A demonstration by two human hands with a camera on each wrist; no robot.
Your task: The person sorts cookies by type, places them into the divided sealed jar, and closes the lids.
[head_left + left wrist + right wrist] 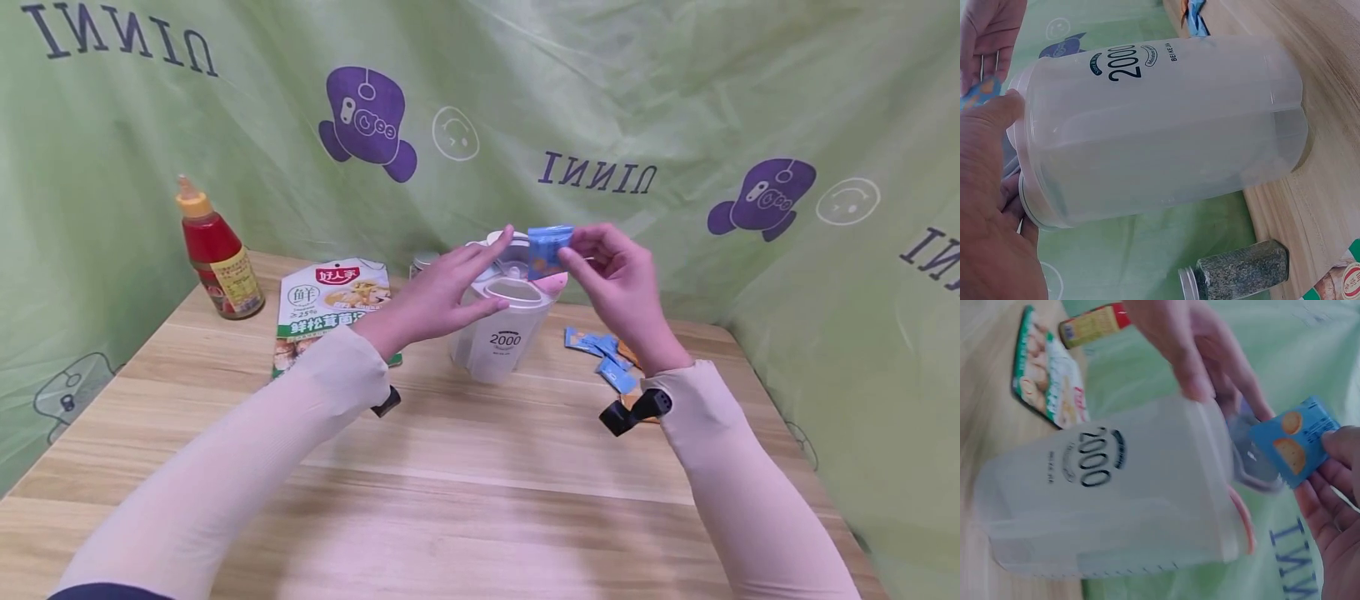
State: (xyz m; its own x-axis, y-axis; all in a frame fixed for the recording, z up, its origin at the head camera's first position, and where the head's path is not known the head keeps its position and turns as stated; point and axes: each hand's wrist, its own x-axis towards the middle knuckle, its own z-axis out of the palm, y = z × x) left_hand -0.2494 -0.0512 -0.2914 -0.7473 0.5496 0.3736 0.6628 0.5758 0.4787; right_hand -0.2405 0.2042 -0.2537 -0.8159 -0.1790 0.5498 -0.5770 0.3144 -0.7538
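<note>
My packet (1291, 450) is thin, glossy plastic film with a crimped edge; the loose packets (617, 375) share that shine. My tub (1166, 131) is smooth plastic, frosted to a milky sheen, and its flap (1254, 465) looks like clear, shiny plastic. The desk (450, 517) shows wood grain under a smooth, faintly reflective finish. I cannot tell whether the clear, glossy jar (1241, 272) is glass or plastic; its cap (1189, 284) looks metallic. The pouch (300, 312) is printed film, the bottle (207, 240) slick and shiny with a smooth label (236, 279). The curtain (510, 58) is creased, softly glossy sheeting; my sleeves (202, 458) are matt cloth.
</note>
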